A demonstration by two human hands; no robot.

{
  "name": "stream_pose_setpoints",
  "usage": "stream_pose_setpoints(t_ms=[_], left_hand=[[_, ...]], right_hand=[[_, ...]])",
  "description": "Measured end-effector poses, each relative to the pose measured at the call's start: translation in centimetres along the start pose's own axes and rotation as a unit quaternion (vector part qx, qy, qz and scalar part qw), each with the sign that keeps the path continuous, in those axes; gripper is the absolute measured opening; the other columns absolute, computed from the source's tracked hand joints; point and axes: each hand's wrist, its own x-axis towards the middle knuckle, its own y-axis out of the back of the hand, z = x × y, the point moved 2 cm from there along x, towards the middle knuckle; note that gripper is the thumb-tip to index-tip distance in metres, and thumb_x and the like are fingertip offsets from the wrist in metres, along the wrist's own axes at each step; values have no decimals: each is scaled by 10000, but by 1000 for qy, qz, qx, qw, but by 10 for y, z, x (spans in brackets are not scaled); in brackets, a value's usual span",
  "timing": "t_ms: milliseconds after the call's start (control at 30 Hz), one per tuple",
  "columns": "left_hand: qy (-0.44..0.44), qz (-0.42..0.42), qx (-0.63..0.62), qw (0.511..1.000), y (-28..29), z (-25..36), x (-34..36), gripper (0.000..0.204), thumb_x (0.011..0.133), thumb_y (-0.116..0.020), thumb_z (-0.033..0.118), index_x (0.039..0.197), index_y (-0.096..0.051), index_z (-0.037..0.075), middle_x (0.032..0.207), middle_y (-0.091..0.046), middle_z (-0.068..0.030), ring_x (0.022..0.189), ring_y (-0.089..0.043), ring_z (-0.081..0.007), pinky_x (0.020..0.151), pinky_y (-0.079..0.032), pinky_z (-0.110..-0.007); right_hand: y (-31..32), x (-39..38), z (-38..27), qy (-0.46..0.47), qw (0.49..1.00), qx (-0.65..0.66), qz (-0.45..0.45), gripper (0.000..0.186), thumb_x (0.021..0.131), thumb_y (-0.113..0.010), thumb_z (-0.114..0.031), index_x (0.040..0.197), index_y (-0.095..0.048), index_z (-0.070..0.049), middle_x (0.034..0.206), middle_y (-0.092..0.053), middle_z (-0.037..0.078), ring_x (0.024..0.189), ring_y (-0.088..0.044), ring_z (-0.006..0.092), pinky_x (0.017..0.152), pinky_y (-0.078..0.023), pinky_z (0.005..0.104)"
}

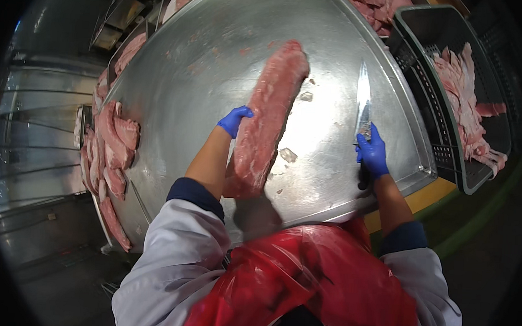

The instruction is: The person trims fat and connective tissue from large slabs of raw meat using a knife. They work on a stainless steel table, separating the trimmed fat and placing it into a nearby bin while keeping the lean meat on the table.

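Note:
A long pink slab of raw meat (265, 119) lies lengthwise near the middle of the steel table (189, 65). My left hand (235, 120), in a blue glove, grips the slab's left edge, fingers curled against it. To the right, my right hand (372, 150), also blue-gloved, holds a knife (363, 91) by its black handle, the long blade pointing away from me and not touching the meat. A few small scraps (288, 155) lie beside the slab.
Several meat cuts (114, 143) line the table's left edge, near a thin metal rod (141, 204). More meat (372, 6) sits at the top. A dark perforated crate (472, 180) with pale trimmings (462, 94) stands right of the table. Steel racking (39, 116) is at far left.

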Motion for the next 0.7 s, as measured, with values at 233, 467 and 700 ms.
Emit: stream_pose_setpoints(t_ms=[233,467,700], left_hand=[[-71,60,-1,996,-64,8,10,835,793,-697,220,1524,-337,42,1416,-547,-168,1274,-565,-342,1110,-441,-450],[-172,344,388,838,-207,16,32,1286,621,-885,273,1615,-90,95,1507,-338,-302,1351,-422,-470,1103,-420,-491],[-136,381,549,731,-262,45,54,1175,691,-820,331,1621,-127,145,1566,-221,-317,1352,-380,-532,1099,-410,-548]], right_hand=[[0,-1,-8,-42,999,-4,-21,549,979,-627,-94,1493,-433,-83,820,-621,52,601,-562,91,482,-496,267],[-43,45,-45,-31,998,24,44,434,936,-629,-57,1337,-475,9,876,-646,93,640,-633,156,506,-527,310],[21,116,-78,11,998,-60,17,699,961,-567,-98,1579,-258,-205,867,-622,91,581,-604,150,491,-532,328]])
